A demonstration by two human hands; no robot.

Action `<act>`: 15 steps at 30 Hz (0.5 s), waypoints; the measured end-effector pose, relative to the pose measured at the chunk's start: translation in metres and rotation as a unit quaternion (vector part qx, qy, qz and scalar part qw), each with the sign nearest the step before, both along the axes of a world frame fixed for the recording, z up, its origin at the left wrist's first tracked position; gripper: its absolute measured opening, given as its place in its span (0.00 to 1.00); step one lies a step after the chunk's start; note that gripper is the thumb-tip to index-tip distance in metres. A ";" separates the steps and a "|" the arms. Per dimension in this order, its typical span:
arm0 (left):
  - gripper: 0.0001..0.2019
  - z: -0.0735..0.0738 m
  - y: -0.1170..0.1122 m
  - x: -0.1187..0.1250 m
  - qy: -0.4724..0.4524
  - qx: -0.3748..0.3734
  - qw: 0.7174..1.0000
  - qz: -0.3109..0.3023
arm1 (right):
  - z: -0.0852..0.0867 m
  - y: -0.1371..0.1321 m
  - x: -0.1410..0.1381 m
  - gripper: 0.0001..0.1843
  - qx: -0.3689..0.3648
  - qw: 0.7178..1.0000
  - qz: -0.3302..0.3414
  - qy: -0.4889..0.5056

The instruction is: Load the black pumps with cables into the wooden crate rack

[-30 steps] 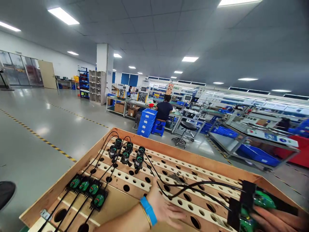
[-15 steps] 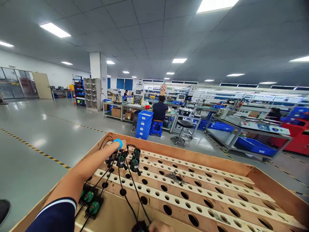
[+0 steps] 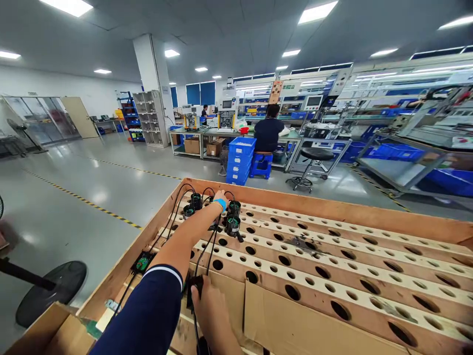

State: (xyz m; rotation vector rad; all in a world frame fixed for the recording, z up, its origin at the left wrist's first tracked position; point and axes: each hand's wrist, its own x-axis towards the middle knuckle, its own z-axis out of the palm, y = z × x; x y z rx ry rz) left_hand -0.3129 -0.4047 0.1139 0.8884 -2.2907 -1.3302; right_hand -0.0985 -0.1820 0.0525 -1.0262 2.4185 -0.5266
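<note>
My left hand (image 3: 222, 197), wearing a blue wristband (image 3: 220, 204), reaches to the far left part of a wooden crate. Its fingers curl around a black cylindrical part, mostly hidden behind the wrist. Similar open-topped black parts with green insides (image 3: 233, 224) sit beside it on the holed wooden slats (image 3: 273, 268). Lower down, my right hand (image 3: 212, 308) is closed on a black box (image 3: 189, 296). Black cables (image 3: 201, 256) run from this box up towards the left hand. Another black box with a green inside (image 3: 142, 264) lies left of my arm.
The crate's wooden rim (image 3: 314, 201) surrounds the slats. Cardboard (image 3: 303, 320) covers the near part. A fan base (image 3: 51, 291) and a cardboard box (image 3: 55, 330) stand at the left. Beyond are stacked blue bins (image 3: 240, 160), a black stool (image 3: 314, 155) and a seated person (image 3: 268, 130).
The view has turned left and tilted down, so the crate's near left corner shows. My right hand has moved in under the left arm with the black box. My left hand stays among the cylindrical parts.
</note>
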 end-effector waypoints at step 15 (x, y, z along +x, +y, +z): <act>0.07 0.021 0.045 0.118 -0.130 -0.367 0.889 -0.240 | -0.030 0.047 -0.039 0.42 -0.177 0.981 0.068 -0.046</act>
